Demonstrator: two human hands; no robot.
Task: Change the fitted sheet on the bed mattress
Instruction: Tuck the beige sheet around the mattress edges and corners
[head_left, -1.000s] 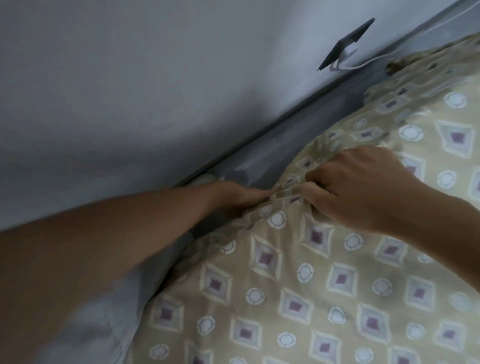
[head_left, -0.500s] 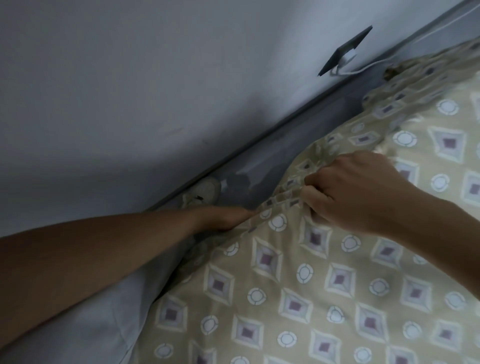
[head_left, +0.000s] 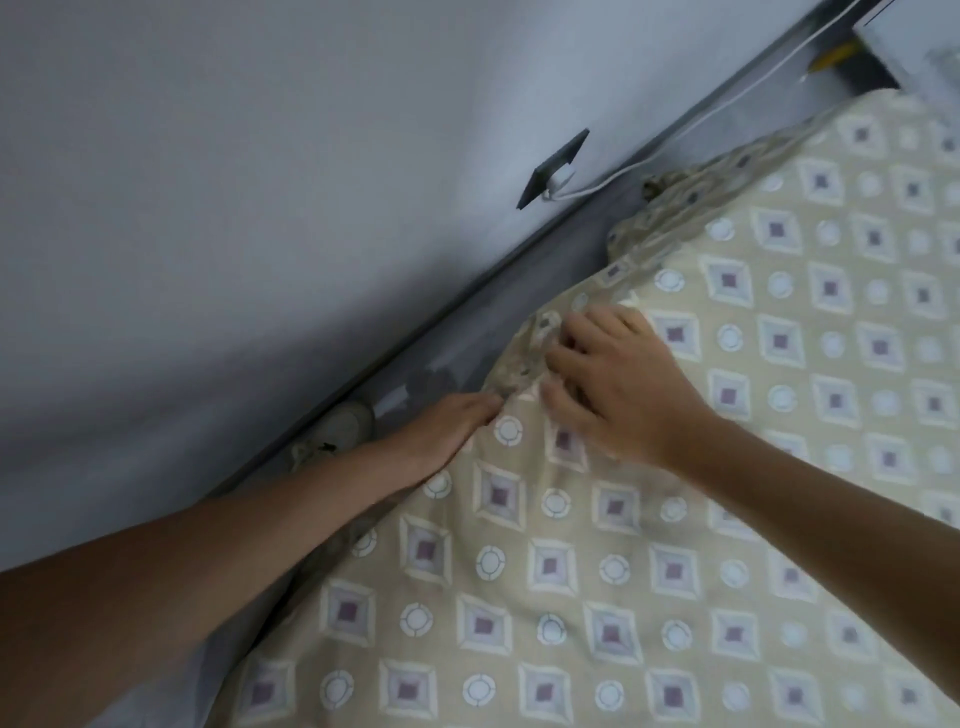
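The fitted sheet (head_left: 649, 519) is tan with squares and circles, bunched by the wall (head_left: 260, 208). The right hand (head_left: 618, 384) presses spread fingers on it. The left hand (head_left: 447, 426) lies flat at its edge, away from the wall

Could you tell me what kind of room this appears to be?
Most likely a bedroom: a patterned fitted sheet covers a mattress pushed near a wall, where a charger is plugged into a socket.

Left hand's (head_left: 447, 426) fingertips hidden — under fitted sheet (head_left: 649, 545).
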